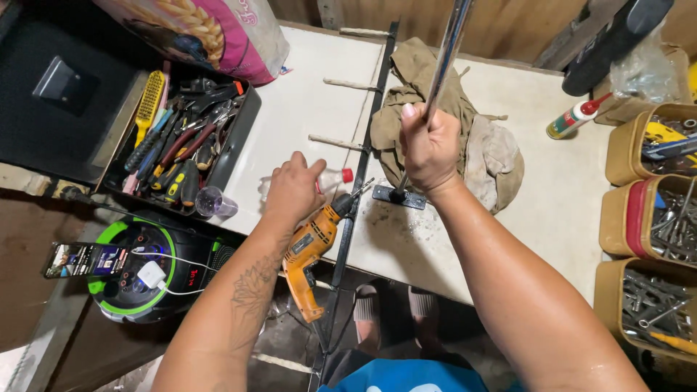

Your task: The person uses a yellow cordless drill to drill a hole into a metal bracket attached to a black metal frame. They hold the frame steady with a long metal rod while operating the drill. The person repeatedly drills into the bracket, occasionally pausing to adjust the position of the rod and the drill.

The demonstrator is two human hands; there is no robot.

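My right hand (430, 149) is shut around a shiny metal tube (451, 36) that stands nearly upright, its lower end on a small dark base plate (399, 196) on the white table (552, 196). My left hand (293, 190) rests over a clear plastic bottle with a red cap (335, 176), fingers curled on it. An orange electric drill (308, 250) lies just below that hand, its bit pointing toward the base plate. A long black metal bar (363, 145) with several wooden pegs runs along the table between my hands.
A black tray of screwdrivers, pliers and brushes (178, 138) sits at the left. A green cable reel (131, 268) stands below it. A crumpled khaki cloth (486, 152) lies behind the tube. Bins of metal parts (653, 225) line the right edge, near a small glue bottle (573, 120).
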